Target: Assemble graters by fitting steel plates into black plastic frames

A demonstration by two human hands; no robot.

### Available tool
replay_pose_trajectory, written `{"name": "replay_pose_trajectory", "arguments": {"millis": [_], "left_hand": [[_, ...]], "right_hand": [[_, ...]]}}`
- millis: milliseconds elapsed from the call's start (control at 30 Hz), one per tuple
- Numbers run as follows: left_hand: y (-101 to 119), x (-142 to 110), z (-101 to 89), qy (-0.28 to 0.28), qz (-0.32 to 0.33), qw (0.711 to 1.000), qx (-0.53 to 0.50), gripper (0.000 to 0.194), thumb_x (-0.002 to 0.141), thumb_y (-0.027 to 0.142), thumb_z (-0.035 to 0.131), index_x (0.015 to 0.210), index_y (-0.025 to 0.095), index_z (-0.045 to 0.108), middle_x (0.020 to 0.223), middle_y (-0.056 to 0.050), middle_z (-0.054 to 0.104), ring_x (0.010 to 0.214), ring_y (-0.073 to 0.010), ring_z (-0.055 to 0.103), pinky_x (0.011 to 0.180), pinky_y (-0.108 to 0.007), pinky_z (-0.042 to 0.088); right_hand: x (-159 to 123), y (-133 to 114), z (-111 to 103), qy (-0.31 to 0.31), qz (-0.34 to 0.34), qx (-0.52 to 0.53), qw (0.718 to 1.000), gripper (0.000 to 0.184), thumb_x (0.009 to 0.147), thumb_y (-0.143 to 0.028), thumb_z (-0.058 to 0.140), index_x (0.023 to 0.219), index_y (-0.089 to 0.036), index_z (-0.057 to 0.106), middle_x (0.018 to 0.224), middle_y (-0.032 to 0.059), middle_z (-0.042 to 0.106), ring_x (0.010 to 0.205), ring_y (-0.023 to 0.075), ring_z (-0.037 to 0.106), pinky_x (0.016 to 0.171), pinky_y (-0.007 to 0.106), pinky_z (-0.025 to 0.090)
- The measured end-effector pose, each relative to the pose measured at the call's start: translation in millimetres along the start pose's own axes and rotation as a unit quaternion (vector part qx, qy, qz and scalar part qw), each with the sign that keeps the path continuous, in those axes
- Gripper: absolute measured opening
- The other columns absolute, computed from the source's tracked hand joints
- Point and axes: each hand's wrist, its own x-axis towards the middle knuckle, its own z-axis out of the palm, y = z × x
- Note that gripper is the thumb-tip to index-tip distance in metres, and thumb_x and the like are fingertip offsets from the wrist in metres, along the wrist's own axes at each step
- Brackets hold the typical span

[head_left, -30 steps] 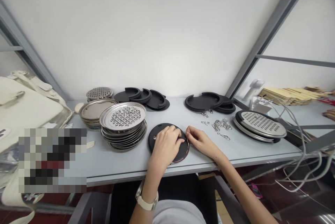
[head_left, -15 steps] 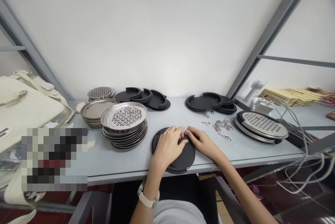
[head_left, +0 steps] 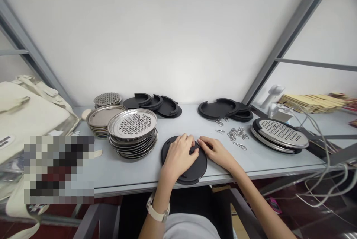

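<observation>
A round black plastic holder (head_left: 192, 170) lies flat near the front edge of the table. My left hand (head_left: 181, 157) rests over it, with curled fingers pressing on its far part and the thumb bent inward. At the holder's far right rim, my right hand (head_left: 216, 152) has its thumb and fingertips pinched together. A small shiny metal clip (head_left: 198, 143) shows at those fingertips, though most of it is hidden. Several loose wire clips (head_left: 237, 133) lie to the right, beyond my right hand. A stack of round metal grater plates (head_left: 134, 124) stands left of the holder.
Thinner metal discs (head_left: 104, 116) are stacked at the left, near a bundle of cream cloth bags (head_left: 30, 108). More black holders (head_left: 219, 108) lie along the wall. Metal plates in black holders (head_left: 281, 133) lie at the right, near white cables (head_left: 326, 157).
Both hands stay at the black holder. The holder has shifted very slightly left, and a metal glint now shows at my right fingertips.
</observation>
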Motion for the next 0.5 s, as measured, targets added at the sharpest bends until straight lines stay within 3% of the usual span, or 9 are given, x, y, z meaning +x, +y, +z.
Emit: {"name": "replay_pose_trajectory", "arguments": {"millis": [500], "left_hand": [[-0.4, 0.4, 0.5, -0.011, -0.011, 1.0, 0.006, 0.007, 0.087, 0.027, 0.055, 0.087, 0.022, 0.049, 0.09, 0.0, 0.058, 0.09, -0.0179, 0.057, 0.074, -0.03, 0.044]], "right_hand": [[-1.0, -0.7, -0.5, -0.015, -0.005, -0.006, 1.0, 0.036, 0.098, -0.036, 0.035, 0.066, -0.021, 0.041, 0.06, -0.0031, 0.047, 0.058, 0.0135, 0.043, 0.057, 0.026, 0.032]]}}
